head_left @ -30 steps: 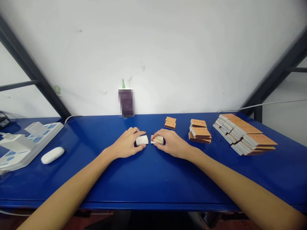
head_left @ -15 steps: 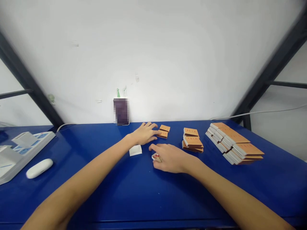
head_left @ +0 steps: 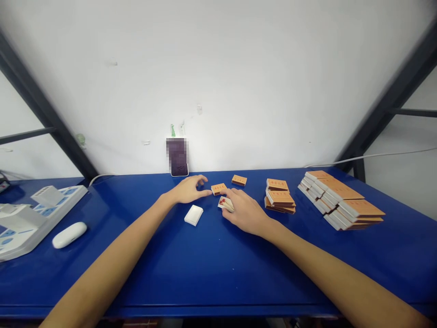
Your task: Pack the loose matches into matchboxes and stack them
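Note:
My left hand (head_left: 189,189) is open, its fingers apart and its thumb tip at the left end of an orange matchbox (head_left: 218,188). My right hand (head_left: 246,210) is closed around an open matchbox tray (head_left: 225,203) with red-tipped matches in it. The right index fingertip reaches the near right corner of the orange matchbox. Part of the tray is hidden under the right palm. A white matchbox tray (head_left: 193,215) lies on the table below my left hand. Another orange matchbox (head_left: 239,180) lies farther back.
To the right stand a small stack of matchboxes (head_left: 280,197) and a larger, longer stack (head_left: 344,200). A phone (head_left: 178,157) leans on the wall. On the left are a white earphone case (head_left: 69,235) and a power strip (head_left: 64,205) with plugs. The table (head_left: 191,273) is blue.
One orange matchbox has come away from the other, to the left, between my hands. My left hand has drawn back left; my right hand has moved slightly away with the tray. The camera has shifted a little.

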A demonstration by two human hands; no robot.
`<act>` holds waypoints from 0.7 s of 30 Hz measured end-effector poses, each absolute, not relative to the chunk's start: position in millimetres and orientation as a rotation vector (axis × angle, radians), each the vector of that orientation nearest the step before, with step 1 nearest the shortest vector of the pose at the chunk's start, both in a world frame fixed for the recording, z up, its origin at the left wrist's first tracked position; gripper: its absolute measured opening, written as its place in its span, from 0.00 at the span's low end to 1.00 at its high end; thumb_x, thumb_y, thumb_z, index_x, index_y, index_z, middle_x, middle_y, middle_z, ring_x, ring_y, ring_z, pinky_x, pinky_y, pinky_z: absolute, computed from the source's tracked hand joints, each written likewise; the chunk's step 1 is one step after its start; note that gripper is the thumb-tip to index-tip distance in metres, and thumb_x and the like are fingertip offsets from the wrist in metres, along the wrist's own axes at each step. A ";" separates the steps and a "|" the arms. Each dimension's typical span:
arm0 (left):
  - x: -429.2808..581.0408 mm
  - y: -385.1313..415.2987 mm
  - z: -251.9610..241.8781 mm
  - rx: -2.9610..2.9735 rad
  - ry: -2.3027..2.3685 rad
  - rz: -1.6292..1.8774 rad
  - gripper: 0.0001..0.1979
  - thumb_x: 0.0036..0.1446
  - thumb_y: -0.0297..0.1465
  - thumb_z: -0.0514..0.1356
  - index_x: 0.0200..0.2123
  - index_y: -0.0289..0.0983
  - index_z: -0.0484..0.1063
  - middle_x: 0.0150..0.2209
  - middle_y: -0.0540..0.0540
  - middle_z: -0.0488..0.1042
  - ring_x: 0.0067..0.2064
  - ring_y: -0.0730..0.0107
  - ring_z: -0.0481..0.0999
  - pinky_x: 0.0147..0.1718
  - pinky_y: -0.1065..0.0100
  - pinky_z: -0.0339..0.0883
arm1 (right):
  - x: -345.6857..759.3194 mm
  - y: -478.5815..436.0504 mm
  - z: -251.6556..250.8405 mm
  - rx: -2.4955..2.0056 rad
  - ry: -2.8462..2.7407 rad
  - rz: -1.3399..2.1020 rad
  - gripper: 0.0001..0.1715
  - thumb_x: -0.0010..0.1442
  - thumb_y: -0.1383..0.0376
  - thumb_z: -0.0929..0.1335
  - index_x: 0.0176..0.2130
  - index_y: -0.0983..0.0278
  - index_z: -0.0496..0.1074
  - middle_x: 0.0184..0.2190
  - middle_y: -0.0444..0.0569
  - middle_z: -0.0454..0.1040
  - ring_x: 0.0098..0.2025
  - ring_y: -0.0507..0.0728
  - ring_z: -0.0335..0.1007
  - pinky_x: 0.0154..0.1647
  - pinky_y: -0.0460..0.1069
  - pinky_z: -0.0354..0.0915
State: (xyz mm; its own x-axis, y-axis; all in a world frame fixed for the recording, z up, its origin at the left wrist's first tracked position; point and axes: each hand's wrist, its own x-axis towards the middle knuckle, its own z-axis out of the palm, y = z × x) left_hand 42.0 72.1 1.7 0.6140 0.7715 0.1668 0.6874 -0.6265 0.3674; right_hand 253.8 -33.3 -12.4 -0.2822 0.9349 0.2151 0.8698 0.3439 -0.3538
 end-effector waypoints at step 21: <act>15.9 4.5 12.0 2.842 1.052 0.436 0.18 0.60 0.39 0.60 0.51 0.40 0.70 0.43 0.46 0.72 0.44 0.61 0.71 0.44 0.60 0.61 | 256.4 -29.2 -22.3 -1.077 -2.141 0.229 0.18 0.57 0.68 0.68 0.48 0.62 0.70 0.41 0.48 0.70 0.38 0.54 0.69 0.41 0.50 0.65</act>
